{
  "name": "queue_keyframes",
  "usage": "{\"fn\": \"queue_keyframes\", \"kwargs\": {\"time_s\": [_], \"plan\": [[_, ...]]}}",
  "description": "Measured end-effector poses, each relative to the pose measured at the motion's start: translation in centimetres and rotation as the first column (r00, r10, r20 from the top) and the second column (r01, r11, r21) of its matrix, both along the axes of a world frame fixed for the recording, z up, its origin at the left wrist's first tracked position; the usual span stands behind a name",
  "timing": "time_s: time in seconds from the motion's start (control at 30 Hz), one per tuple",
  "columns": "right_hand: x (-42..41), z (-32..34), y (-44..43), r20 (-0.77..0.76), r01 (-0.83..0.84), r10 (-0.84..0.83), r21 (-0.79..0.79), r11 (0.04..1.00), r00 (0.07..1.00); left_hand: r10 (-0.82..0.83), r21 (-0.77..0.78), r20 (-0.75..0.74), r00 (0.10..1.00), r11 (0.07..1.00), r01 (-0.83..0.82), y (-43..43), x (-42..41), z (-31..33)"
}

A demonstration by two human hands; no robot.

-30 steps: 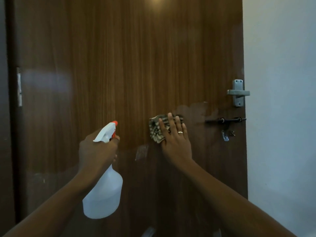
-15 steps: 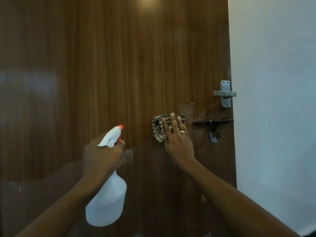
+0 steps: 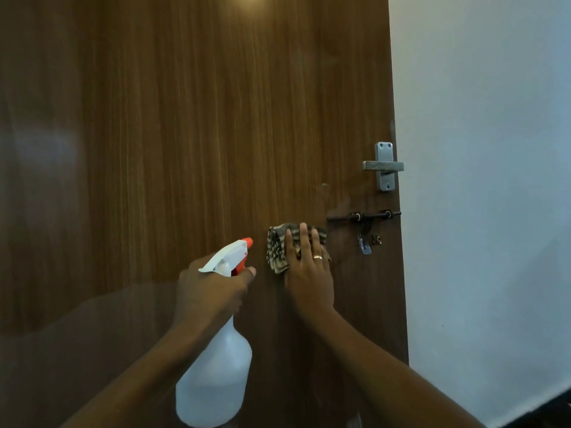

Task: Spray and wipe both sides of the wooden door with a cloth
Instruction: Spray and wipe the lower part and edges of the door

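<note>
The wooden door (image 3: pixel 200 134) fills most of my view, its grain running upright, with its free edge at three o'clock. A bright glare sits at twelve o'clock near the top of the frame. The lower part of the panel looks darker than the upper part.

Just below the centre, at six o'clock, a striped cloth (image 3: pixel 278 251) lies bunched flat against the door. The right hand (image 3: pixel 309 273) presses it there with fingers straight and close together, palm towards the wood. They are not curled round the fabric. A ring (image 3: pixel 318 257) shows on one finger. The cloth sticks out past the fingertips at twelve o'clock and past the hand's side at nine o'clock.

At nine o'clock from the cloth, near it but apart, is the orange-tipped nozzle of a white spray bottle (image 3: pixel 216 381). The left hand (image 3: pixel 210 288) is clamped round the bottle's neck under the trigger head, and the translucent body hangs down towards six o'clock, tilted a little.

At two o'clock from the cloth a dark sliding bolt (image 3: pixel 364 216) lies level on the door, close to the fingertips without touching them. Above it, at twelve o'clock from the bolt, sits a grey lever handle (image 3: pixel 384 166) on its plate. Beyond the door's edge — all along three o'clock — stands a pale wall (image 3: pixel 494 180).
</note>
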State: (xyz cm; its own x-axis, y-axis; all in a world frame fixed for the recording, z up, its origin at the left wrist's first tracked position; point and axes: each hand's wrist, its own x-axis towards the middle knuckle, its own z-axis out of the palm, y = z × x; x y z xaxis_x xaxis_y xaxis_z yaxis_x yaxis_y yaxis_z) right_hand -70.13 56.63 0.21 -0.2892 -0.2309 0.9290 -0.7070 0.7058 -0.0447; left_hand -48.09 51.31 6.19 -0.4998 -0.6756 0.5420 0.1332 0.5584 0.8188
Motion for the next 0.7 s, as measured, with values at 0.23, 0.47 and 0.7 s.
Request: {"fn": "queue_keyframes", "kwargs": {"time_s": [0.23, 0.47, 0.7], "plan": [[1.2, -2.6, -1.0, 0.080, 0.008, -0.001, -0.084, 0.996, 0.997, -0.023, 0.003, 0.060, 0.998, 1.000, 0.023, 0.8, -0.7, 0.4], [1.7, 0.1, -1.7, 0.121, -0.064, 0.078, -0.110, 0.992, 0.990, 0.000, 0.019, 0.064, 0.998, 1.000, -0.001, 1.4, -1.4, 0.4], [-0.3, 14.1, 1.2, 0.353, 0.109, 0.008, -0.311, 0.944, 0.936, -0.052, -0.013, 0.009, 0.999, 0.999, 0.052, 1.4, -1.0, 0.2]]}}
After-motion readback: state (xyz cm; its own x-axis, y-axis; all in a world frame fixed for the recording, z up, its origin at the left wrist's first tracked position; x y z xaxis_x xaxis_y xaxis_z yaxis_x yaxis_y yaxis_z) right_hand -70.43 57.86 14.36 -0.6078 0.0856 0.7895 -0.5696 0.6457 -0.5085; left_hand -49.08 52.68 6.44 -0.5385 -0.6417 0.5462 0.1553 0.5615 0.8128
